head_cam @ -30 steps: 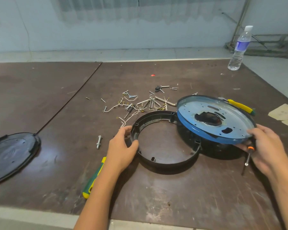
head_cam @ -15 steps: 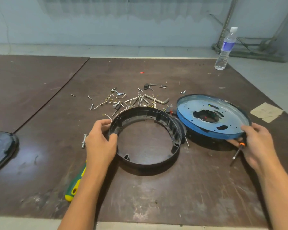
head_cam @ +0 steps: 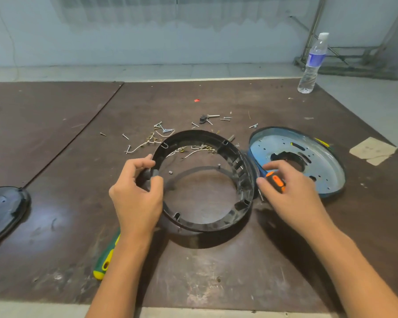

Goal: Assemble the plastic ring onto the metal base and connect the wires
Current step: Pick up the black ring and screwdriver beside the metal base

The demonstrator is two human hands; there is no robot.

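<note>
A black plastic ring (head_cam: 237,171) is lifted off the brown table and tilted, its shadow showing below it. My left hand (head_cam: 137,193) grips the ring's left rim. My right hand (head_cam: 292,196) touches the ring's right side with its fingertips and holds a small orange-and-black screwdriver (head_cam: 276,181). The round blue metal base (head_cam: 308,157) lies on the table just right of the ring, its near left edge behind my right hand. Thin loose wires (head_cam: 147,143) and clips lie behind the ring, some seen through its opening.
Several screws and small metal parts (head_cam: 214,119) are scattered at the table's middle back. A green-and-yellow screwdriver (head_cam: 105,260) lies under my left forearm. A black round cover (head_cam: 3,212) sits at the left edge, a water bottle (head_cam: 312,63) far right, paper scraps (head_cam: 372,150) right.
My left hand has raised and tilted the black ring off the table. My right hand has let go of the blue base, which now lies flat, and moved to the ring's right side.
</note>
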